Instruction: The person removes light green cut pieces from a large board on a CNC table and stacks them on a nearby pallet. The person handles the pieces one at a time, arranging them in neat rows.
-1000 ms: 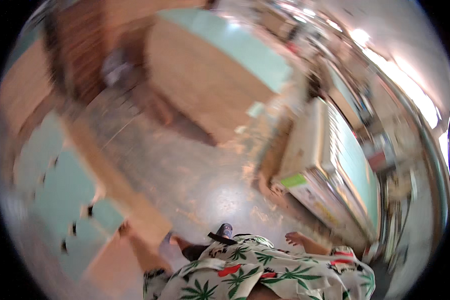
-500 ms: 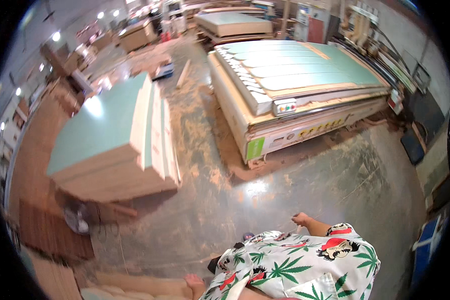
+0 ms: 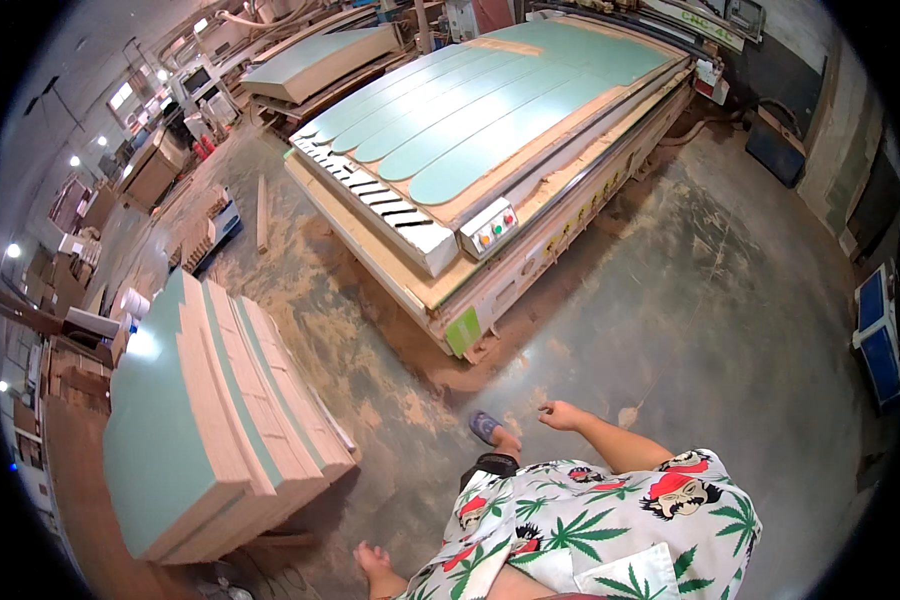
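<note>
In the head view, the person's left hand (image 3: 372, 557) hangs low, its grip released with nothing in it, near the stack of green-topped boards (image 3: 232, 420). That stack stands to the person's left, its pale layered edges facing the person. The right hand (image 3: 560, 415) hangs ahead of the patterned shirt (image 3: 600, 520) with fingers loosely curled; whether its grip is closed cannot be told, and no object shows in it. It is nearest the large machine table (image 3: 362, 243), though well apart from it. On that table lies a green panel (image 3: 480, 120) marked into long, round-ended strips. A small control box (image 3: 490, 228) with coloured buttons sits at the table's near corner. Brown dust covers the floor (image 3: 660, 350) around its foot.
</note>
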Demonstrator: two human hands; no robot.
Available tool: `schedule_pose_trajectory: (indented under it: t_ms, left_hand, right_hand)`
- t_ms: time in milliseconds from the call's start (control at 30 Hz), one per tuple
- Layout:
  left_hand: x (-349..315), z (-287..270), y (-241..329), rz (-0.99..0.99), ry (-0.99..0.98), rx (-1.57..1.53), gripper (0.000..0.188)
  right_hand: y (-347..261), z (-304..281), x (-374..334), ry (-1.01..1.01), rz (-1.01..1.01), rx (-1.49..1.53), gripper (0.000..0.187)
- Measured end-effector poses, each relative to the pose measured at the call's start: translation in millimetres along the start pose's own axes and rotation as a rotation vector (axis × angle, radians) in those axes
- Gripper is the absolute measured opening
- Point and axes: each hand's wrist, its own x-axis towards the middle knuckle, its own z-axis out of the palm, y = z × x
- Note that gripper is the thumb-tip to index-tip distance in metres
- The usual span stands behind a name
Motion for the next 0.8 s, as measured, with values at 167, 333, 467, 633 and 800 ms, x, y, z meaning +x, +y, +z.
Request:
schedule_pose_trajectory:
  t_ms: [167,333,467,633,800]
  left_hand:
    - [28,205,80,-0.028,-0.170,0.350,0.051]
    - [-9,402,161,0.748,-0.537,0.818,0.064]
    - [-144,498,261,0.848,-0.940,0.910,0.056]
    - [-128,499,373,1.142,-0.822,1.092,0.051]
    - [75,446,418,0.686,-0.420,0.778,0.048]
  right_hand:
    - [-57,-13,105,-0.026,0.071,0.166,0.060]
    - [-230,-19,189,-0.287,-0.186,0.350,0.057]
    - [-357,-9,279,-0.313,-0.309,0.321,0.053]
    - [-501,47,393,-0.371,-0.483,0.315,0.052]
    - [-627,83,476,-0.424,-0.515,0.063,0.055]
